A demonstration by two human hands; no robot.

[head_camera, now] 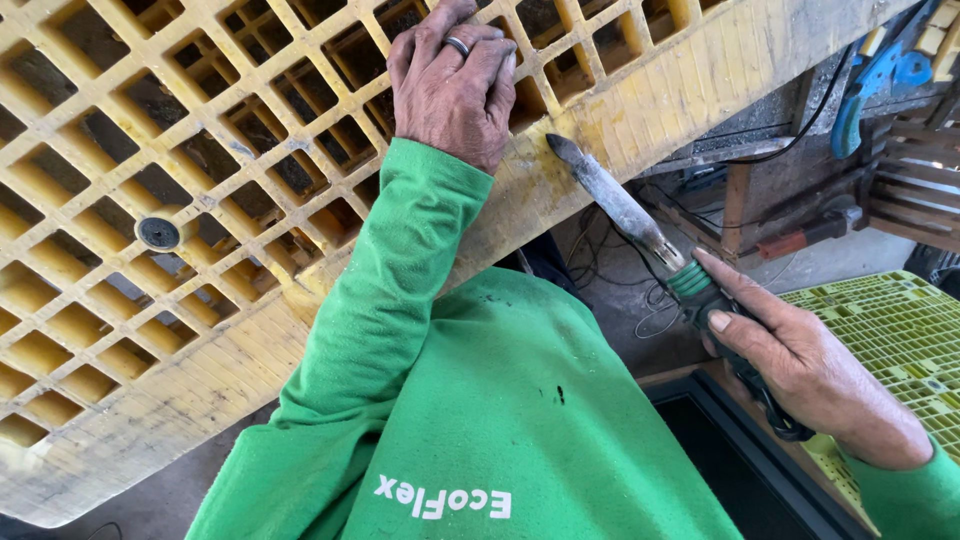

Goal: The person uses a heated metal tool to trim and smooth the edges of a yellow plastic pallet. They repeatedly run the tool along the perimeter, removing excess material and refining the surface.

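A person's left hand [450, 85] at twelve o'clock clutches the grid of a yellow plastic pallet [200, 230]. The right hand [800, 365], at four o'clock, wraps closed around a soldering iron [640, 225], tip touching the pallet's edge. Steady pressure along the edge would likely serve best.

Background of the workshop scene: a grey concrete floor [610, 300] strewn with thin loose cables [650, 300] lay in daylight, a rough wooden bench [745, 190] stood behind, and a lime-green plastic pallet [900, 330] rested at right.
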